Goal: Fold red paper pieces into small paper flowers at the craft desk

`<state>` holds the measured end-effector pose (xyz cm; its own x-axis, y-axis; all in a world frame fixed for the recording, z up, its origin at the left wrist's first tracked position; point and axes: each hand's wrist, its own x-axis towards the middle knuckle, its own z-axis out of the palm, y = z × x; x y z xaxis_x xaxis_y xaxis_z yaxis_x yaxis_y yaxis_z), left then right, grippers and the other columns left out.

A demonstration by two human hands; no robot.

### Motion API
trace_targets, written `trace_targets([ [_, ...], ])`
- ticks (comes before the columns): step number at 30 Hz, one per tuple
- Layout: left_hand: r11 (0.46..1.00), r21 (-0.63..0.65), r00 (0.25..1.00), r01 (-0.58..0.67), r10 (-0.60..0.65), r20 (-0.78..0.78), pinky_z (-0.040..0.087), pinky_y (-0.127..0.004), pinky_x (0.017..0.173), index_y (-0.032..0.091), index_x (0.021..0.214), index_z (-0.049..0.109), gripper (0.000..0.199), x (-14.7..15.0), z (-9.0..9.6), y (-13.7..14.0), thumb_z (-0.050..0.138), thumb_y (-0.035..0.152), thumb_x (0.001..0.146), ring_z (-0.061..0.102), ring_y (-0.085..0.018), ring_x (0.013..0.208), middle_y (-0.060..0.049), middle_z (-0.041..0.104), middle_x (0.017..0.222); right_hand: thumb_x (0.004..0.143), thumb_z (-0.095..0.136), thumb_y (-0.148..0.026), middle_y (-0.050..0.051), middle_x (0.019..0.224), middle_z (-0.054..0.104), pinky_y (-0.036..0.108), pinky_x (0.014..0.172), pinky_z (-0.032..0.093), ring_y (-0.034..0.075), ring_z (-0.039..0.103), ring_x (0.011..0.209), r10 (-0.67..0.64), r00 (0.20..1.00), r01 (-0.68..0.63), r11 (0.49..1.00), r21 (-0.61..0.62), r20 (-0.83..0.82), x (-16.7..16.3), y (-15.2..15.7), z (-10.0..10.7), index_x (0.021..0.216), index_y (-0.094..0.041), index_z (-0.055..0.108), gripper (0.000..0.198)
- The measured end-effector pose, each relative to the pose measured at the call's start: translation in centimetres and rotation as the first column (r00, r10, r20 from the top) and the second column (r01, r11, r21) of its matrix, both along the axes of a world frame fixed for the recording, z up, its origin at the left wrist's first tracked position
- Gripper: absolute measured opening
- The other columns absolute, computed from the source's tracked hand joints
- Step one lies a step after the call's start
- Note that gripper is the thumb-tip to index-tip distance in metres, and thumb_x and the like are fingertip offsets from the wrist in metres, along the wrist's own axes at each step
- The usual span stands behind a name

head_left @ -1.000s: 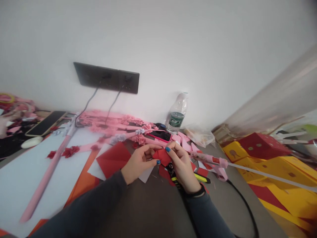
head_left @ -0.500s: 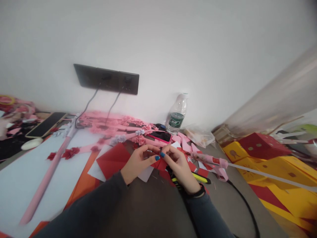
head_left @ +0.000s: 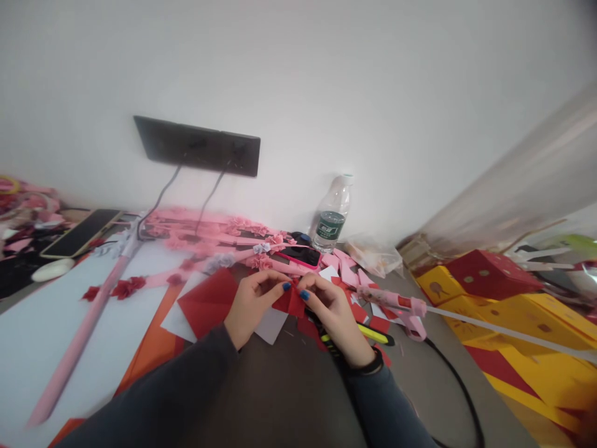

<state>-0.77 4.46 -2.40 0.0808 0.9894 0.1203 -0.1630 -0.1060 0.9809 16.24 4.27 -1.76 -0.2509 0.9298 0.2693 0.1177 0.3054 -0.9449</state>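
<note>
My left hand [head_left: 254, 305] and my right hand [head_left: 332, 317] meet over the middle of the table, each closed in a pinch. Between their fingertips is a small piece of red paper [head_left: 295, 298], partly hidden by the fingers. Beside my left hand lies a larger red paper sheet [head_left: 208, 302] on white paper. Under and beyond my right wrist are a yellow-and-black cutter [head_left: 375, 334] and red paper scraps [head_left: 380, 323]. A pink glue gun [head_left: 396, 303] rests to the right, a glue stick in its back.
A water bottle [head_left: 330, 214] stands against the wall. Pink paper-flower branches [head_left: 224, 233] and a pink rolled tube [head_left: 79, 342] lie left. A phone [head_left: 81, 233] is farther left. Yellow and red boxes [head_left: 494, 277] stand right. The glue gun's black cable [head_left: 459, 379] curves toward me.
My fingertips have drawn slightly apart, and more of the small red paper shows between them. The whole view has shifted a little.
</note>
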Motion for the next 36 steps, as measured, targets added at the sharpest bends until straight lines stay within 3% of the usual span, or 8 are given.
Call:
trace_targets([
  [7,0.998,0.05,0.998,0.026,-0.023,-0.05,0.049,-0.026,0.074,0.017,0.081,0.072,0.012,0.14,0.26,-0.34,0.07,0.028,0.08,0.062,-0.016,0.078,-0.003,0.072,0.081,0.087,0.062,-0.035,0.002,0.073,0.057,0.028,0.064,0.041,0.017,0.051,0.068,-0.07,0.997,0.068,0.996,0.057,0.04,-0.06,0.12,-0.27,0.075,-0.019,0.061,0.02],
  [16,0.996,0.019,0.997,0.082,-0.083,0.011,0.05,-0.027,0.076,0.016,0.083,0.072,0.011,0.1,0.24,-0.4,0.071,0.026,0.077,0.064,-0.017,0.081,-0.004,0.072,0.084,0.088,0.06,-0.029,0.001,0.071,0.055,0.028,0.065,0.039,0.016,0.05,0.068,-0.07,0.996,0.063,0.991,0.119,0.05,-0.01,0.07,-0.26,0.072,-0.019,0.057,0.019],
  [26,0.993,0.021,0.992,0.12,-0.121,0.021,0.046,-0.024,0.069,0.016,0.079,0.067,0.014,0.24,0.35,-0.42,0.072,0.029,0.076,0.058,-0.014,0.074,-0.001,0.065,0.078,0.091,0.058,-0.036,0.001,0.073,0.054,0.029,0.066,0.04,0.017,0.05,0.069,-0.038,0.997,0.03,0.993,0.113,0.068,-0.05,-0.11,-0.15,0.074,-0.02,0.056,0.024],
  [33,0.995,0.016,0.995,0.1,-0.099,-0.024,0.048,-0.026,0.072,0.016,0.081,0.069,0.015,0.15,0.15,-0.34,0.07,0.03,0.078,0.06,-0.016,0.076,-0.003,0.067,0.08,0.091,0.058,-0.045,0.001,0.073,0.053,0.029,0.062,0.039,0.017,0.049,0.068,-0.015,0.996,0.006,0.995,0.097,0.09,-0.28,-0.35,0.36,0.073,-0.02,0.054,0.03],
  [36,0.998,0.057,0.998,0.011,-0.007,-0.055,0.049,-0.026,0.071,0.016,0.078,0.068,0.015,0.06,0.19,-0.31,0.068,0.031,0.079,0.06,-0.016,0.074,-0.003,0.067,0.077,0.092,0.056,-0.045,0.002,0.078,0.056,0.03,0.067,0.04,0.018,0.051,0.073,-0.057,0.997,0.052,0.994,0.099,0.045,-0.18,-0.25,0.12,0.081,-0.021,0.058,0.027],
])
